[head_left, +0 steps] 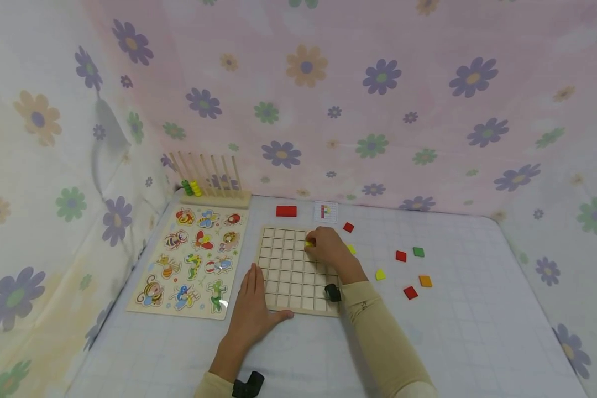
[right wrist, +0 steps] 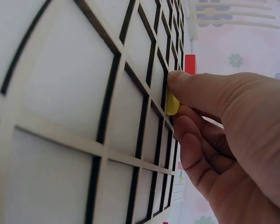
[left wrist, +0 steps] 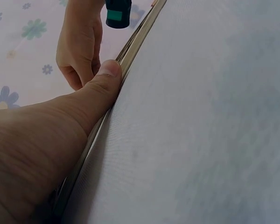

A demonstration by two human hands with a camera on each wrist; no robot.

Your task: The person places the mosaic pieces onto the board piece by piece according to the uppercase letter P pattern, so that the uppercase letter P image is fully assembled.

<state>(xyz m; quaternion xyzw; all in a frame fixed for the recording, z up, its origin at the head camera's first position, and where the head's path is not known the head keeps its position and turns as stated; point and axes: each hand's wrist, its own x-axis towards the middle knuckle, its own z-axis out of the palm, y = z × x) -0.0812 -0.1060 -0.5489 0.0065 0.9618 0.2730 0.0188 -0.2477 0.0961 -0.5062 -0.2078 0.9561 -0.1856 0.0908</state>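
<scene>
A wooden grid board (head_left: pixel 283 287) with square cells lies flat on the table. My right hand (head_left: pixel 325 249) is over its far right part, pinching a small yellow tile (right wrist: pixel 172 103) between thumb and fingertips, right at one of the cells. My left hand (head_left: pixel 252 309) rests at the board's near left corner, fingers extended along the left side. Its thumb (left wrist: pixel 100 86) lies against the near edge. To the right of the board are loose square tiles: a yellow tile (head_left: pixel 380 275), a green tile (head_left: pixel 418 252), an orange tile (head_left: pixel 425 281) and several red ones (head_left: pixel 401 256).
A picture puzzle board (head_left: pixel 179 276) with insect pieces lies on the left. Behind it stands a wooden rack (head_left: pixel 219 199) of upright rods with green and yellow beads. A red block (head_left: pixel 286 211) and a small pattern card (head_left: pixel 325 211) lie beyond the grid board.
</scene>
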